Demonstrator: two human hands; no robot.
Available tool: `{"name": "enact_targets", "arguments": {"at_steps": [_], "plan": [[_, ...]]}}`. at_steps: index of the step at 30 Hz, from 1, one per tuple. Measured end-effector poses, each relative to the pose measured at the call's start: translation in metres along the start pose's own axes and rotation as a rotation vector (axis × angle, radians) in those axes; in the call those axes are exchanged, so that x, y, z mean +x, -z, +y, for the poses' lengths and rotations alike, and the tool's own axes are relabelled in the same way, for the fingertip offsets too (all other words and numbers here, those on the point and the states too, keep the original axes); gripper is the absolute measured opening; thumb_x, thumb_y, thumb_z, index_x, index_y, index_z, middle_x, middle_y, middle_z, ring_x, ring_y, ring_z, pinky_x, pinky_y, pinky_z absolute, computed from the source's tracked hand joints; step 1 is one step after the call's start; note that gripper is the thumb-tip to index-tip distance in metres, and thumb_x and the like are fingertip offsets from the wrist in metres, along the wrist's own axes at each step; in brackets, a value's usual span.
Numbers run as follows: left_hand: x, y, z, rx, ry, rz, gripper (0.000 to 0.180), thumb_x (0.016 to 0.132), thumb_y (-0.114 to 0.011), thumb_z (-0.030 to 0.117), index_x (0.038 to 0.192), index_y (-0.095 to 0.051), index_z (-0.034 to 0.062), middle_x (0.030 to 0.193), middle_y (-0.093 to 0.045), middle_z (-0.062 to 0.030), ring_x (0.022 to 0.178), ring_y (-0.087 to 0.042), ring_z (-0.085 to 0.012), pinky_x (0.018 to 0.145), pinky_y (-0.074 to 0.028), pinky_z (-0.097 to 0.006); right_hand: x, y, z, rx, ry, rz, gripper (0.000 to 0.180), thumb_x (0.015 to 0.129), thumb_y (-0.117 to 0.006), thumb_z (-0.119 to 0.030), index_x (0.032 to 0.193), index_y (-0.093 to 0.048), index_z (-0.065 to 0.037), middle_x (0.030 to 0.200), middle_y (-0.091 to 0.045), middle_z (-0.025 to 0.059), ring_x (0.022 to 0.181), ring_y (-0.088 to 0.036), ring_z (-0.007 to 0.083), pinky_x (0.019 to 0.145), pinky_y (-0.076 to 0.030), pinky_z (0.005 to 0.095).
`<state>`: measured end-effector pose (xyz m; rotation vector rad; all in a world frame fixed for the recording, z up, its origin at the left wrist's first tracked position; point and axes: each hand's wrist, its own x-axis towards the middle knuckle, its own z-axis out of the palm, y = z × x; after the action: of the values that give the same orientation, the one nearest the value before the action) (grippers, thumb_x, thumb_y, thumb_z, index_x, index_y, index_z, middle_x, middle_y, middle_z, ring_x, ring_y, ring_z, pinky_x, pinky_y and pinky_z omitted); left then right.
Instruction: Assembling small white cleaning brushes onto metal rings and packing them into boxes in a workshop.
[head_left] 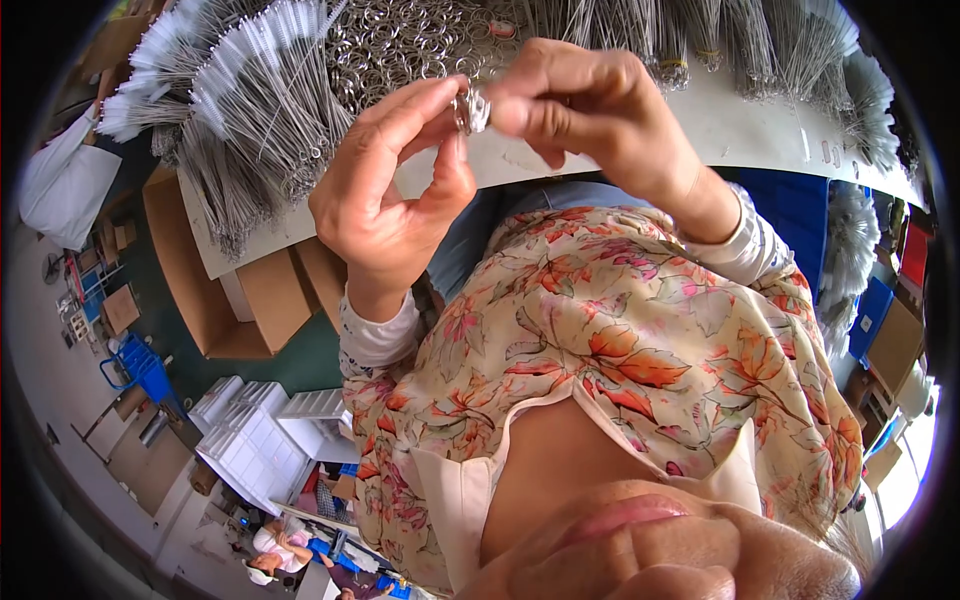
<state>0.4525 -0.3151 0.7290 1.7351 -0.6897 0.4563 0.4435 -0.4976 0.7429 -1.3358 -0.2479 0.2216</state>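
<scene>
Between the thumb and fingertips of my left hand (385,190) is a small clump of shiny metal rings (471,110), held up above the table's near edge. My right hand (605,125) is right beside it, its fingers drawn together in a pinch and slightly blurred. What that pinch holds, if anything, I cannot make out. Just beyond my hands spreads a heap of loose metal rings (400,45). Left of the heap lie piled bundles of thin wire brushes (265,90) with pale bristles and looped wire ends.
More wire brush bundles (690,40) line the far right of the pale table (750,130). An open cardboard box (215,290) stands below the table's left side. Farther off are white plastic crates (260,440), a blue container (150,370) and a person (280,550).
</scene>
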Motion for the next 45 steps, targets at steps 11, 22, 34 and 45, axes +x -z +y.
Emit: {"name": "enact_targets", "arguments": {"at_steps": [11,22,34,45], "plan": [[0.000,0.007,-0.015,-0.098,0.097,-0.001,0.027,0.072,-0.064,-0.012,0.099,-0.063,-0.0075,0.099,-0.065,-0.0162,0.082,-0.066,-0.0168,0.070,-0.056,-0.024,0.014,-0.003,0.014,0.102,-0.224,-0.009,0.021,0.086,-0.064,-0.024,0.092,-0.065,-0.004,0.065,-0.055,-0.0021,0.053,-0.046,0.0050,0.048,-0.034,0.0189],[0.001,0.014,-0.006,-0.150,0.162,-0.091,0.028,0.074,-0.061,-0.014,0.101,-0.063,-0.0076,0.101,-0.064,-0.0154,0.083,-0.065,-0.0161,0.074,-0.055,-0.024,0.027,0.015,0.006,0.087,-0.385,-0.234,0.014,0.084,-0.066,-0.011,0.093,-0.067,-0.001,0.071,-0.065,0.0030,0.057,-0.055,0.0062,0.048,-0.041,0.0179],[-0.009,0.013,-0.011,-0.232,0.282,-0.010,0.026,0.077,-0.061,-0.012,0.102,-0.062,-0.0080,0.098,-0.065,-0.0143,0.081,-0.063,-0.0132,0.072,-0.053,-0.022,0.014,0.005,0.028,0.071,-0.179,-0.136,0.015,0.088,-0.061,-0.013,0.098,-0.065,-0.002,0.082,-0.066,0.0016,0.067,-0.058,0.0047,0.053,-0.042,0.0174],[-0.011,0.017,-0.025,-0.205,0.231,-0.053,0.028,0.074,-0.062,-0.013,0.102,-0.064,-0.0069,0.099,-0.065,-0.0144,0.081,-0.064,-0.0139,0.073,-0.055,-0.023,0.023,0.002,0.008,-0.189,-0.268,-0.179,0.014,0.086,-0.064,-0.012,0.095,-0.066,-0.002,0.072,-0.065,0.0014,0.060,-0.058,0.0048,0.049,-0.042,0.0182]]}}
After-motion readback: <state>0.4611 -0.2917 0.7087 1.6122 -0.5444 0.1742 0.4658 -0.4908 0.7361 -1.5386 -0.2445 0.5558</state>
